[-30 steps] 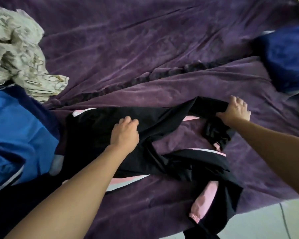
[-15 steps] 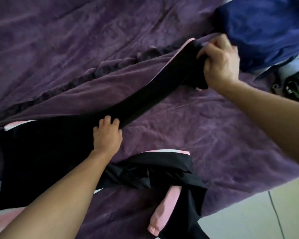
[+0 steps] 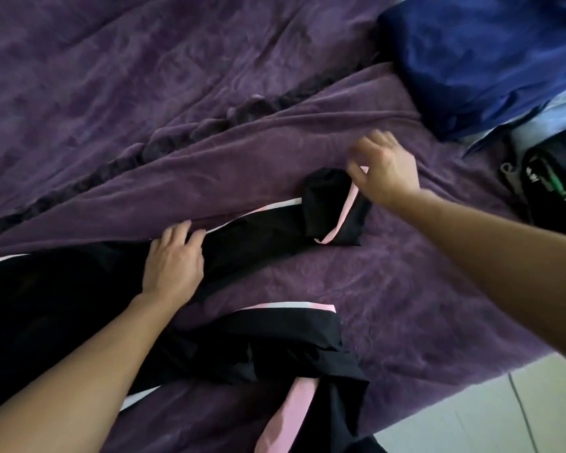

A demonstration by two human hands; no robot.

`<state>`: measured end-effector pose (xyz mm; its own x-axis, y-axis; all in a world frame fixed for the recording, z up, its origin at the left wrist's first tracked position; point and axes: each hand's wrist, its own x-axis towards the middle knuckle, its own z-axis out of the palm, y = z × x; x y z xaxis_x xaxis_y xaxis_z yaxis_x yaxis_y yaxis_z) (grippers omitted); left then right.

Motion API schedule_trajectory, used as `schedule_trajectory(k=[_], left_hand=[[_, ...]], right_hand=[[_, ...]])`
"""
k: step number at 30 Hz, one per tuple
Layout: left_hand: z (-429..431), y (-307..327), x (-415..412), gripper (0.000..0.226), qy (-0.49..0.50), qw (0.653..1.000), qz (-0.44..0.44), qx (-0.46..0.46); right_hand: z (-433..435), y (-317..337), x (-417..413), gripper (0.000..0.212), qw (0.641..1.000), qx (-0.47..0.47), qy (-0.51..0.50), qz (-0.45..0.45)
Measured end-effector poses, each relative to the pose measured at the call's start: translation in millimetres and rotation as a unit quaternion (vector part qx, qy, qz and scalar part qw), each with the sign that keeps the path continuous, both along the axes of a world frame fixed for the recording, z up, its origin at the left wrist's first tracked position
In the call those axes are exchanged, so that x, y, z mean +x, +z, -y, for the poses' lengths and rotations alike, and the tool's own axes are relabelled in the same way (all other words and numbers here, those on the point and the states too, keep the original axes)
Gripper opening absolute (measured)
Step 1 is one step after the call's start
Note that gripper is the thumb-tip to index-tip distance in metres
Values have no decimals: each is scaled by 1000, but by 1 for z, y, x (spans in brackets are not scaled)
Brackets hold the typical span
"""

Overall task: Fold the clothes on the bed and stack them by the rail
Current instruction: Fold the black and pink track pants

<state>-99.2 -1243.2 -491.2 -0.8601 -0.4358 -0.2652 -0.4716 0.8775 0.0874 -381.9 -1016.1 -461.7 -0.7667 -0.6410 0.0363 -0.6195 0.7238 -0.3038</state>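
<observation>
Pressing flat with left grip [image 3: 174, 261], fingers straight, palm down on black garment [image 3: 46, 308] where one long limb leaves the body. Reaching with right grip [image 3: 384, 168] to the far end of that limb, fingertips at pink trim [image 3: 344, 209] of the doubled-back end; too blurred to tell whether pinching or merely touching.

Lying spread on purple bed cover [image 3: 144, 76], close to the near edge of the bed, body running out of view at left.

Judged step: laying out and straightening, ahead of any real fold. No stack and no rail in view.

Next move, probably: flatten or turn out the doubled end, keep the left palm as anchor, then sort out second limb [image 3: 291, 348], bunched and twisted near the bed edge and trailing toward floor [image 3: 504, 420].

Long axis of the stretched limb: lower left to upper right in view, end pointing toward dark blue pile [image 3: 471, 60].
</observation>
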Motion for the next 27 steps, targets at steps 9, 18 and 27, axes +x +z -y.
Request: schedule_trajectory(k=[9, 18, 27], left_hand=[[-14, -10, -47, 19, 52, 996, 70, -29], [16, 8, -88, 21, 274, 953, -129, -34], [25, -13, -49, 51, 173, 984, -17, -24]], right_hand=[[-7, -20, -31, 36, 975, 183, -9, 125], [-25, 27, -120, 62, 972, 80, -215, -46], [49, -40, -23, 77, 973, 196, 120, 34]])
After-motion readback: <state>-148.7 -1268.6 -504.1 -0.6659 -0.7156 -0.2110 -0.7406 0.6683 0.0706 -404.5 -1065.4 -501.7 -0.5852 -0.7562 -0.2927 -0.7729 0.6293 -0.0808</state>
